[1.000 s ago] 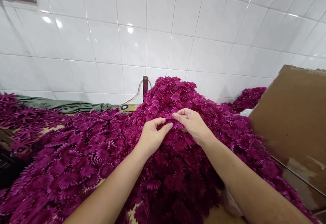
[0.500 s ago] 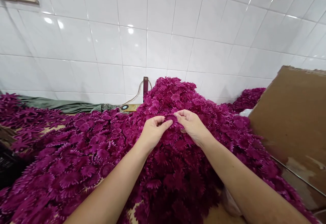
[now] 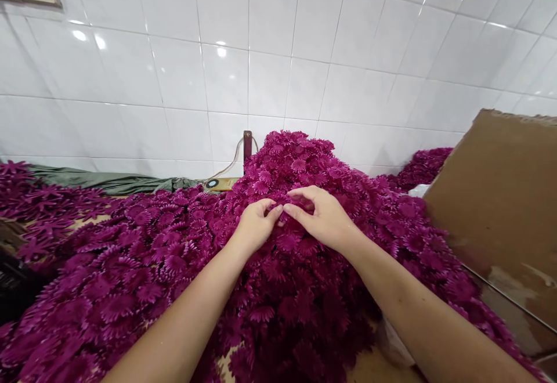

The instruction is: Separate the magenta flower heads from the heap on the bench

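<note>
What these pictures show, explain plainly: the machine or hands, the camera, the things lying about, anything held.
No machine here: the grip is a person's bare left hand and right hand. The camera is worn on that person's head, looking forward and down. Magenta flower-shaped pieces lie spread and heaped on a tan surface before a white tiled wall; brown cardboard stands at the picture's right. The thumb tips meet or nearly meet. Magenta shows around them, but it blends with the rest, so I cannot tell whether a piece is held.

A green cloth [image 3: 113, 181] lies along the counter's [image 3: 368, 367] back edge, below a white tiled wall [image 3: 270, 52]; brown cardboard [image 3: 496, 197] stands slanted near the right edge.
</note>
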The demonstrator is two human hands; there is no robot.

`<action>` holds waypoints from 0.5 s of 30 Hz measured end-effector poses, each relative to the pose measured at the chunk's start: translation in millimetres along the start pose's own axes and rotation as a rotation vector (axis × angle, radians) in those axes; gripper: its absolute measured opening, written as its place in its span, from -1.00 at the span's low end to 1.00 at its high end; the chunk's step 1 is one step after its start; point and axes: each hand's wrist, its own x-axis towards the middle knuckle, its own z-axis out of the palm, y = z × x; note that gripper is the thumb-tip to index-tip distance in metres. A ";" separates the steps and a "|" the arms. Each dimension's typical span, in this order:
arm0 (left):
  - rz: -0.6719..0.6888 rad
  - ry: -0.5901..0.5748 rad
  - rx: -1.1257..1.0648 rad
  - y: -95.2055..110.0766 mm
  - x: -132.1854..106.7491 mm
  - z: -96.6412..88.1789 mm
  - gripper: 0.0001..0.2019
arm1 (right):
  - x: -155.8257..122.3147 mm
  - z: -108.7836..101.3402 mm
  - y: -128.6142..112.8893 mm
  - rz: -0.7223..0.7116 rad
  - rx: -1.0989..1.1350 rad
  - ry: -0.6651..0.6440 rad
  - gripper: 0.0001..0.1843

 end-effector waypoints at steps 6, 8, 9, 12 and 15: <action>0.041 -0.011 0.061 -4.3 3.9 -0.3 -0.64 | 2.8 8.7 -7.5 0.224 0.437 -0.195 -0.79; 0.011 -0.068 -0.015 -2.6 2.2 1.6 -0.60 | 4.3 9.4 -7.5 0.277 0.582 -0.222 -0.85; 0.003 -0.086 -0.049 -1.4 0.8 2.5 -0.58 | 5.0 9.5 -7.4 0.295 0.629 -0.218 -0.87; 0.031 -0.104 -0.082 1.6 -3.5 3.0 -0.59 | 7.2 8.8 -6.3 0.318 0.687 -0.131 -0.90; 0.082 -0.085 -0.032 3.2 -5.4 0.9 -0.65 | 10.8 8.1 -5.7 0.343 0.710 -0.023 -0.88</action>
